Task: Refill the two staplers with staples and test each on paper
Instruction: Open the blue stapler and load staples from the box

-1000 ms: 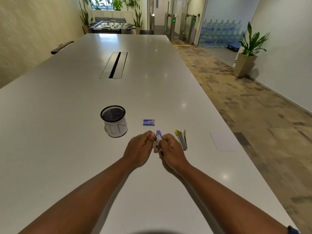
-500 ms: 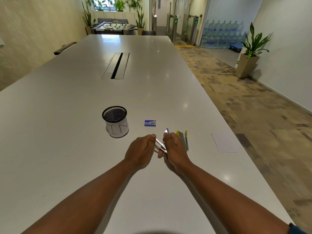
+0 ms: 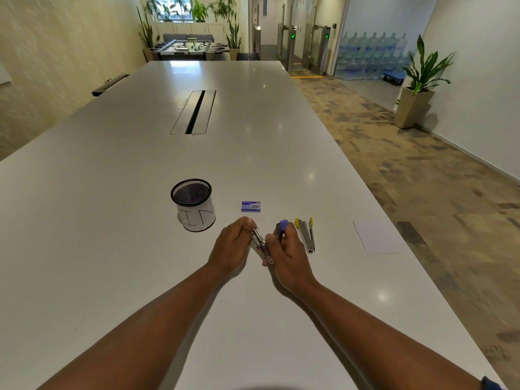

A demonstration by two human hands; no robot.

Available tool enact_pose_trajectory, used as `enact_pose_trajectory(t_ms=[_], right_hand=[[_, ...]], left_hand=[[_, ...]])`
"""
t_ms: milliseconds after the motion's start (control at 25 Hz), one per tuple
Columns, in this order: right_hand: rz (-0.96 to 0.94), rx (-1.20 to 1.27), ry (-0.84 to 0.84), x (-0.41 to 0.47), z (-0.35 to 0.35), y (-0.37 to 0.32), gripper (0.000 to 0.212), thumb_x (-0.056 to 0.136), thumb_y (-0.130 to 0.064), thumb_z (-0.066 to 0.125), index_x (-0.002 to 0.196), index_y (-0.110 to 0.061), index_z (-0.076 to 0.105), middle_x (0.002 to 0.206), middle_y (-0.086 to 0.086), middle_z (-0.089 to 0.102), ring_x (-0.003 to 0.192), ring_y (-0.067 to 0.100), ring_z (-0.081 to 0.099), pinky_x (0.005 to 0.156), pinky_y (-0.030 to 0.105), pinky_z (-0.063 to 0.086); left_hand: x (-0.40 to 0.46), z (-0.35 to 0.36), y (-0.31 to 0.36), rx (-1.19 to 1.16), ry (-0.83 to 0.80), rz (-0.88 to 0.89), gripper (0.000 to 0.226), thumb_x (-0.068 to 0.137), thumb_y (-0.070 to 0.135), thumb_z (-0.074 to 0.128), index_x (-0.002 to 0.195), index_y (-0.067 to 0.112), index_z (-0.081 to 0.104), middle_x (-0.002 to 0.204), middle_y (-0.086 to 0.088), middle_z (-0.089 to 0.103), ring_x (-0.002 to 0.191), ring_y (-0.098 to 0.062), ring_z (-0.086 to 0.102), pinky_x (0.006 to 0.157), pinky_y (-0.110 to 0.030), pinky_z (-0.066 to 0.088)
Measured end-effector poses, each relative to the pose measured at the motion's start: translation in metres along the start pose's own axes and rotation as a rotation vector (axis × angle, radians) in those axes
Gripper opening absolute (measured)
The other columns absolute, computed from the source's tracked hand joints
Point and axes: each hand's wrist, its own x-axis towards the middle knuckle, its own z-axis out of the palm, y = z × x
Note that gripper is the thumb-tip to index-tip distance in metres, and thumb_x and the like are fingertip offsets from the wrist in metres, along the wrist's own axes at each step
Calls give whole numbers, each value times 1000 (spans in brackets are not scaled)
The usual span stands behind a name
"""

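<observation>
Both my hands hold a small metal stapler with purple tips (image 3: 260, 243), swung open in a V just above the white table (image 3: 140, 249). My left hand (image 3: 233, 246) pinches the far end of its lower metal arm. My right hand (image 3: 287, 251) grips the upper arm, whose purple tip sticks up past my fingers. A second stapler with yellow tips (image 3: 306, 234) lies open on the table just right of my right hand. A small blue staple box (image 3: 250, 206) lies beyond my hands. A white sheet of paper (image 3: 375, 237) lies near the table's right edge.
A black mesh pen cup (image 3: 193, 205) wrapped in white paper stands to the left of the staple box. A cable slot (image 3: 195, 111) runs down the middle of the table farther off. The table's right edge drops to a carpeted floor.
The purple stapler has been swung open: its two arms, together a second ago, now spread apart between my hands, with the purple tip moved to the right.
</observation>
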Motion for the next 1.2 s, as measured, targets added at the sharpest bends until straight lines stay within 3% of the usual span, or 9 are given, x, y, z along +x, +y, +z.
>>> enact_pose_trajectory(t_ms=[160, 320, 400, 520, 600, 760, 880, 1080, 1200], right_hand=[[-57, -146, 14, -1, -1, -1, 17, 103, -32, 54, 93, -21, 47, 62, -12, 51, 57, 7, 48, 56, 34, 47], [-108, -151, 35, -4, 0, -8, 19, 98, -45, 54, 95, -26, 50, 71, -5, 58, 60, 17, 52, 58, 37, 48], [-148, -151, 62, -4, 1, -9, 20, 99, -47, 51, 94, -28, 50, 74, 0, 58, 58, 14, 48, 56, 34, 45], [-162, -188, 98, -4, 3, -7, 15, 99, -45, 50, 90, -33, 48, 73, 1, 56, 56, 15, 47, 53, 28, 42], [-158, -239, 110, -5, 3, -6, 16, 98, -48, 51, 90, -34, 50, 71, -1, 58, 60, 17, 52, 54, 26, 44], [-220, -368, 148, -8, 0, -6, 14, 94, -45, 58, 87, -32, 57, 78, -11, 60, 73, 14, 57, 61, 24, 46], [-173, -361, 188, -11, -2, -7, 12, 89, -39, 64, 82, -30, 60, 75, -9, 61, 72, 14, 57, 62, 26, 47], [-47, -421, 235, -26, -6, -8, 8, 80, -26, 65, 75, -25, 59, 66, -7, 63, 60, 14, 58, 55, 29, 46], [-44, -590, 191, -33, -6, -9, 17, 84, -24, 63, 71, -22, 52, 63, -4, 58, 61, 16, 55, 53, 35, 44]], left_hand=[[5, -2, -5, -209, -8, -113, 45, 95, 55, 51, 95, 15, 71, 85, -10, 63, 83, -28, 52, 82, -48, 44], [8, -5, -6, -245, -14, -204, 45, 86, 51, 66, 114, 18, 77, 115, -9, 76, 118, -26, 67, 109, -54, 47], [8, -5, -5, -176, 15, -193, 39, 88, 42, 65, 117, 18, 76, 115, -7, 76, 116, -23, 68, 108, -52, 49], [8, -5, -3, -29, 99, -128, 17, 96, 31, 62, 110, 29, 72, 93, 1, 76, 88, -12, 71, 89, -41, 59], [9, -5, 0, 30, 139, -111, 7, 98, 26, 62, 102, 29, 68, 85, 1, 73, 75, -9, 66, 78, -36, 56], [9, -2, 5, 148, 178, -134, 8, 98, 21, 63, 101, 24, 69, 89, 6, 73, 81, -10, 68, 75, -25, 54], [9, 0, 5, 213, 189, -143, 7, 98, 23, 64, 99, 23, 71, 85, 7, 73, 80, -9, 69, 70, -20, 50], [8, 1, 8, 381, 184, -52, 20, 100, 25, 59, 92, 18, 75, 84, 5, 72, 79, -15, 66, 73, -31, 51], [9, 1, 6, 448, 152, -56, 24, 103, 20, 53, 104, 14, 76, 101, -3, 75, 94, -23, 68, 83, -36, 53]])
